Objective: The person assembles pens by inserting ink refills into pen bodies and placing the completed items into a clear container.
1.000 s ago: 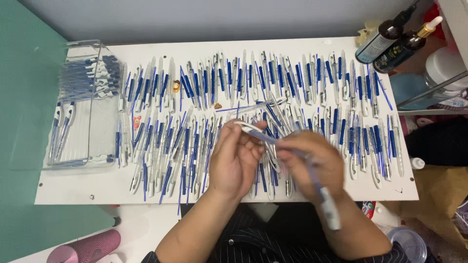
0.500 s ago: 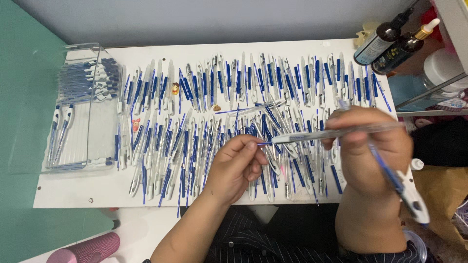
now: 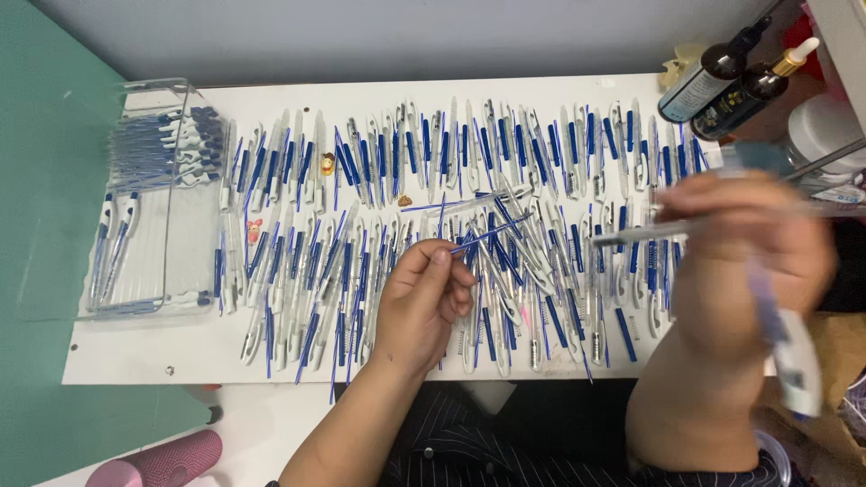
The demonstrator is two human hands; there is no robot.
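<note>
My left hand (image 3: 422,302) is low over the middle of a white table (image 3: 153,352) and pinches a thin blue ink refill (image 3: 487,235) that points up and to the right. My right hand (image 3: 744,252), blurred, is raised at the right and grips a clear pen barrel (image 3: 636,235) lying level, its tip pointing left. Another white and blue pen (image 3: 787,347) hangs from the same hand. The refill tip and the barrel tip are well apart. Rows of white and blue pens (image 3: 379,162) cover the table under both hands.
A clear plastic tray (image 3: 149,198) with several pens stands at the table's left end beside a green wall. Two dark bottles (image 3: 722,81) and a white jar (image 3: 825,131) are at the back right. A pink roller (image 3: 167,460) lies below the table's front left.
My right hand has pulled the clear barrel away to the right, off the blue refill. My left hand keeps the refill and has stayed near the middle of the table.
</note>
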